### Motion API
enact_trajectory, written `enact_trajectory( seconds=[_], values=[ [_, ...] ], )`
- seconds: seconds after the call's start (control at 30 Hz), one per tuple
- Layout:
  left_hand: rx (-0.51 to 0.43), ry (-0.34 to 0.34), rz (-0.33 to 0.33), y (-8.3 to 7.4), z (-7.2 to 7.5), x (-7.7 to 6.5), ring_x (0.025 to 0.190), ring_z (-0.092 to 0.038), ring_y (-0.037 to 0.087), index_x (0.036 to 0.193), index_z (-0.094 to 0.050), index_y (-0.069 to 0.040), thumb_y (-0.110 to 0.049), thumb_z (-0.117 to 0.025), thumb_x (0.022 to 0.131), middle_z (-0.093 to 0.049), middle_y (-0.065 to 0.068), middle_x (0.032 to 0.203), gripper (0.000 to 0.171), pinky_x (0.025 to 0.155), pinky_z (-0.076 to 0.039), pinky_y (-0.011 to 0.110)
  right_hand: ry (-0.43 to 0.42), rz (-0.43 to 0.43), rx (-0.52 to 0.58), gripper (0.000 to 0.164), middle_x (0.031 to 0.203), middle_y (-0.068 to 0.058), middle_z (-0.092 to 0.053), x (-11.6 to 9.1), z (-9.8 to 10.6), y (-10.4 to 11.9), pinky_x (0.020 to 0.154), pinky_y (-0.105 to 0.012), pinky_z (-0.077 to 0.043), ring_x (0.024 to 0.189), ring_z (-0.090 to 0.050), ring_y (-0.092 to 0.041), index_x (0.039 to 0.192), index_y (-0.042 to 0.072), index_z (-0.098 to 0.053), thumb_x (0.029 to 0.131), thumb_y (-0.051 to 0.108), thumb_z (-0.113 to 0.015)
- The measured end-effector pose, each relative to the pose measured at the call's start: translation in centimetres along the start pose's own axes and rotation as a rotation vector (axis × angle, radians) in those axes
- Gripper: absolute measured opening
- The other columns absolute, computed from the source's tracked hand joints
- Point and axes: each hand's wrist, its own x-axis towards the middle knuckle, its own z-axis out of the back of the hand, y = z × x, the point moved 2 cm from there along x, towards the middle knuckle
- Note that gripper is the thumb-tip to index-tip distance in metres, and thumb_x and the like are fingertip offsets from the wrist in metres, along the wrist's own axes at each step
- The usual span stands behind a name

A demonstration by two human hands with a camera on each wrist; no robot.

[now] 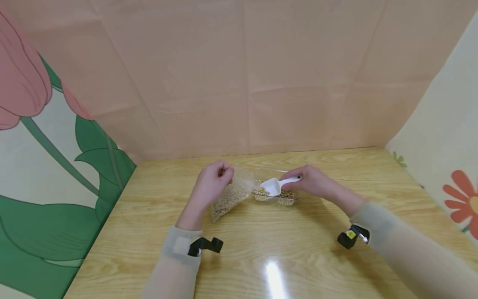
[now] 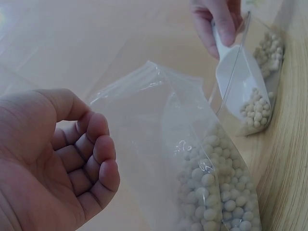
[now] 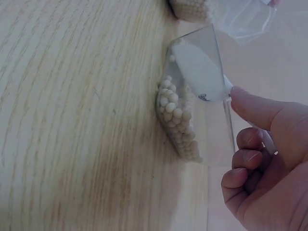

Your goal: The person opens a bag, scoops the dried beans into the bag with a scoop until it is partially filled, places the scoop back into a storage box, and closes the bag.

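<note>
My left hand [image 1: 213, 182] pinches the upper edge of a clear plastic bag [image 2: 144, 101] between thumb and forefinger. Small round beige pellets [image 2: 207, 192] fill the bag's lower part, and the bag stands tilted on the table. In my right hand [image 1: 311, 180] is the handle of a white scoop [image 1: 271, 187]. Its bowl is down inside a clear box [image 3: 211, 53] just right of the bag. More of the same pellets [image 3: 175, 113] lie in the box, some at the scoop's mouth in the left wrist view. What kind of pellets they are is hard to tell.
A wooden table [image 1: 261, 241] lies under everything. Behind it hangs a plain pinkish backdrop [image 1: 242, 83], with a flower-printed panel [image 1: 56, 166] at the left and another printed panel [image 1: 448, 137] at the right. Each sleeve carries a black wrist camera [image 1: 205, 246].
</note>
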Motion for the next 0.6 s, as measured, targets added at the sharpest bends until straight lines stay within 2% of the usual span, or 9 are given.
enact_trajectory(
  seconds=[0.27, 0.6],
  values=[
    [-0.001, 0.001, 0.008, 0.0, 0.2, -0.2, 0.06, -0.044, 0.019, 0.094, -0.068, -0.013, -0.024, -0.058, 0.115, -0.07, 0.016, 0.088, 0.026, 0.059, -0.041, 0.035, -0.006, -0.004, 0.036, 0.033, 0.145, -0.017, -0.07, 0.0, -0.6, 0.1, 0.114, -0.063, -0.047, 0.142, -0.06, -0.043, 0.126, 0.017, -0.085, 0.097, 0.033, -0.088],
    [-0.002, -0.011, 0.027, 0.3, 0.1, -0.1, 0.06, -0.044, 0.018, 0.095, -0.068, -0.011, -0.025, -0.058, 0.114, -0.072, 0.015, 0.088, 0.025, 0.058, -0.041, 0.034, -0.012, -0.088, 0.118, 0.035, 0.148, -0.013, -0.07, -0.4, -1.3, 0.3, 0.115, -0.066, -0.045, 0.144, -0.056, -0.044, 0.127, 0.02, -0.084, 0.098, 0.04, -0.086]
  ],
)
